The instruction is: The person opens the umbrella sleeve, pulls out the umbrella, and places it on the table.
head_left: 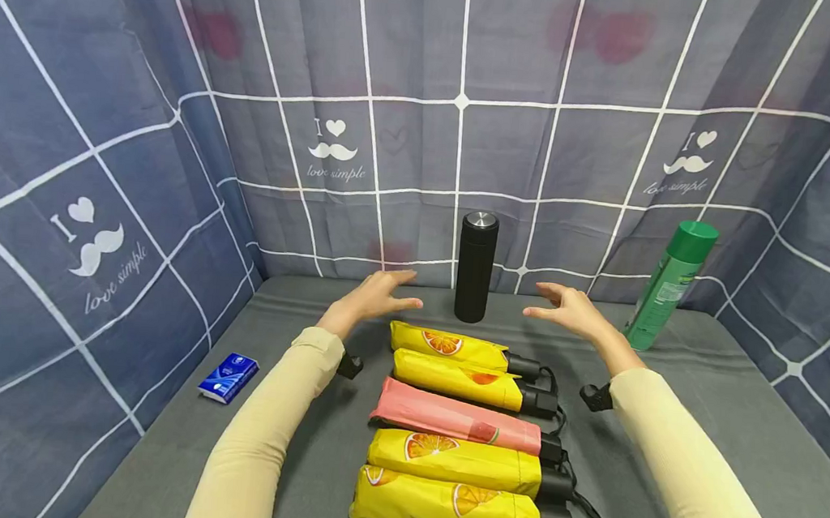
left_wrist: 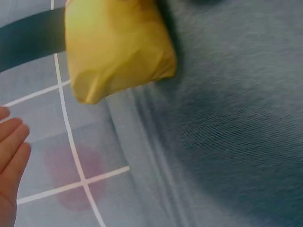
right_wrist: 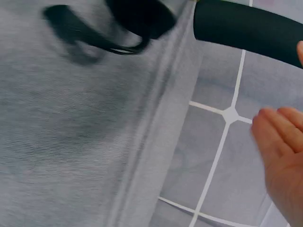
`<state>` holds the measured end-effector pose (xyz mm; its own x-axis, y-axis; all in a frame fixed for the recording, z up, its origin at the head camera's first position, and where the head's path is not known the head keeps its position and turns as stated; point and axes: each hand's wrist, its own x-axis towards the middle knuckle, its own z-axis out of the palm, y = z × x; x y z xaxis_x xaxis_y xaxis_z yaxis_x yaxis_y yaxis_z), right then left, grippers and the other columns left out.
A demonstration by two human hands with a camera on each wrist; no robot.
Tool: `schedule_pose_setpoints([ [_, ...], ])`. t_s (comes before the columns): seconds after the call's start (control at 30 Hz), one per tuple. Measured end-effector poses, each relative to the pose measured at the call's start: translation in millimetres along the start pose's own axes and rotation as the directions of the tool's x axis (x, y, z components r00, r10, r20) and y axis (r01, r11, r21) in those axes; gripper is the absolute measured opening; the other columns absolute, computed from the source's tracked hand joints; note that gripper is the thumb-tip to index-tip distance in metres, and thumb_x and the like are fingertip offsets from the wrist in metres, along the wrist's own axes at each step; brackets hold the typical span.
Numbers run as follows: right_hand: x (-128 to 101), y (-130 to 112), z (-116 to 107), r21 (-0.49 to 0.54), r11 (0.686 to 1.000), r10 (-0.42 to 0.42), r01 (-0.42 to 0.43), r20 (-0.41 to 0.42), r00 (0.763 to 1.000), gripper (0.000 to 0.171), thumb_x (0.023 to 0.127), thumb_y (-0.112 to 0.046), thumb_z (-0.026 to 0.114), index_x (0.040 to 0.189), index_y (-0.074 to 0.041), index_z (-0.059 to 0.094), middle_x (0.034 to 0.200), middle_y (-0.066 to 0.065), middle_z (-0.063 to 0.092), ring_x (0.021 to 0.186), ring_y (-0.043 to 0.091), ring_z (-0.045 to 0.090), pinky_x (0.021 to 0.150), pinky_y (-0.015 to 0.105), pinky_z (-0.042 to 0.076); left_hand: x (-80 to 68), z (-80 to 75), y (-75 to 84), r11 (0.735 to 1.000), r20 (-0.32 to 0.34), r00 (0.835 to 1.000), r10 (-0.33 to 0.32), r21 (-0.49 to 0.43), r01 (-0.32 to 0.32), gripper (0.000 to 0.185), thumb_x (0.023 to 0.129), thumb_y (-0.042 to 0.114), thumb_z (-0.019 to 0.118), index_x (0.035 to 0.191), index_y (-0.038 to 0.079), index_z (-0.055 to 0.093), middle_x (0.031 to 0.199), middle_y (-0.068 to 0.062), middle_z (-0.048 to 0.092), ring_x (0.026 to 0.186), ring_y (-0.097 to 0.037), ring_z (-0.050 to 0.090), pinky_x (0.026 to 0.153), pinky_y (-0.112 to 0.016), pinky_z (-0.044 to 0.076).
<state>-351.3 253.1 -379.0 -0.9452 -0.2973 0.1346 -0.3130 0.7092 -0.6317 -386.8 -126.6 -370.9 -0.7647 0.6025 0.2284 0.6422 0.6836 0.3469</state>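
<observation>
In the wrist views, the left hand [left_wrist: 9, 165] is cut off by the left edge, the right hand [right_wrist: 286, 158] by the right, and the bottle [right_wrist: 246, 30] between them in each. The yellow umbrella [left_wrist: 118, 52] beside the left hand is cropped at the top. A strap [right_wrist: 61, 19] nearer the body than the right hand is blurred. Small print on the green can [head_left: 669, 287] to that hand's right cannot be read.

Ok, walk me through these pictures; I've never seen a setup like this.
There's no machine, just a person's left hand and right hand, either side of a black bottle; both bare hands hold nothing. The wide picture is taken from the head; the two close ones from the left and right wrists. On the grey surface lie four yellow folded umbrellas and a pink one, in a row. A blue packet is to the left, and a green can stands at the right.
</observation>
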Motion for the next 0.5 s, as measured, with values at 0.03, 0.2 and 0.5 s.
schedule_pose_setpoints([
  [0.03,-4,0,1,0.036,0.999,-0.023,0.024,-0.015,1.000,0.070,0.085,-0.038,0.069,0.135,0.004,0.046,0.130,0.025,0.052,0.116,0.040,0.050,0.092,0.050,0.043,-3.1,2.2,-0.1,1.000,0.006,1.000,0.007,-0.028,-0.007,0.066,0.087,0.042,0.065,0.136,0.000,0.048,0.132,-0.017,0.053,0.120,-0.029,0.050,0.100,-0.040,0.038],
  [0.2,-22,3,16,0.154,0.980,-0.124,0.129,-0.045,0.991,0.043,0.085,-0.027,0.072,0.117,0.000,0.064,0.107,0.017,0.066,0.093,0.025,0.064,0.077,0.031,0.052,-18.1,22.5,-8.1,0.985,0.072,0.997,0.019,-0.175,-0.006,0.049,0.086,0.035,0.069,0.121,0.001,0.062,0.119,-0.014,0.062,0.107,-0.025,0.059,0.092,-0.037,0.046],
  [0.5,-40,19,50,0.181,0.965,-0.201,0.190,0.041,0.979,0.044,0.084,-0.022,0.073,0.119,0.002,0.062,0.114,0.016,0.064,0.102,0.031,0.061,0.085,0.039,0.050,-29.9,53.6,-20.0,0.973,0.049,0.994,0.096,-0.214,-0.084,0.044,0.084,0.029,0.072,0.120,0.004,0.064,0.117,-0.007,0.063,0.105,-0.021,0.057,0.090,-0.036,0.045],
])
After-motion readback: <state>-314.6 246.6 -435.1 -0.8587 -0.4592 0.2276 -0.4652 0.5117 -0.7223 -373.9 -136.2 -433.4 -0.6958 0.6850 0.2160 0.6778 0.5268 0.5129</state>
